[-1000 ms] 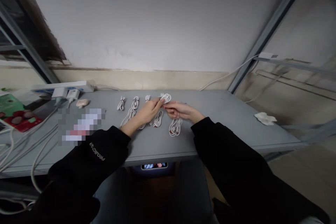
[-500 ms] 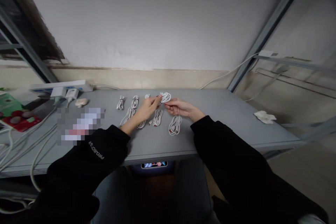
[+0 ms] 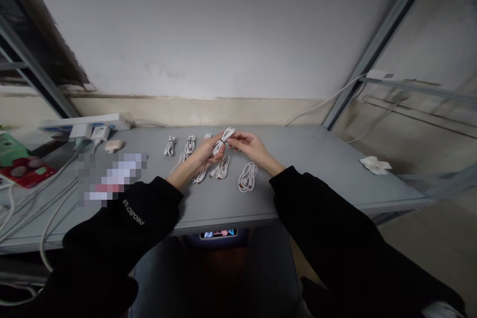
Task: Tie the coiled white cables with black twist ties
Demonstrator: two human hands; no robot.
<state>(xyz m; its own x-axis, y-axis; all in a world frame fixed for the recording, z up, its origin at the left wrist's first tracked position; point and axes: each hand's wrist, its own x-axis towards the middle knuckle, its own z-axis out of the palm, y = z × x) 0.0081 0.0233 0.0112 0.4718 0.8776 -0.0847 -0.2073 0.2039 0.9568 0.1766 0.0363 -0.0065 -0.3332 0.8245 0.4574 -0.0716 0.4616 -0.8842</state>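
A coiled white cable [image 3: 225, 135], with a black tie round its middle, is held above the table in my left hand [image 3: 210, 151], whose fingers are closed on it. My right hand [image 3: 250, 145] pinches at the tie's right side, fingertips close against the coil. Under and beside the hands lie several white cables, among them a loose coil [image 3: 248, 177] at the right and another coil [image 3: 222, 168] just below my left fingers. Two cables bound in black, a left bundle [image 3: 170, 146] and a neighbouring bundle [image 3: 190, 144], rest farther left. My left hand partly hides other coils.
On the grey table [image 3: 305, 179], a white power strip [image 3: 89, 121] with plugged-in chargers stands at the back left. A blurred-out flat item [image 3: 115, 176] and a small pale case [image 3: 114, 146] lie nearby. Crumpled tissue [image 3: 375, 165] sits at the right. A wall rises behind.
The cable coil has turned from lying sideways to a slanted upright position in my left hand, its black tie now showing. My right fingers have shifted to the tie's side.
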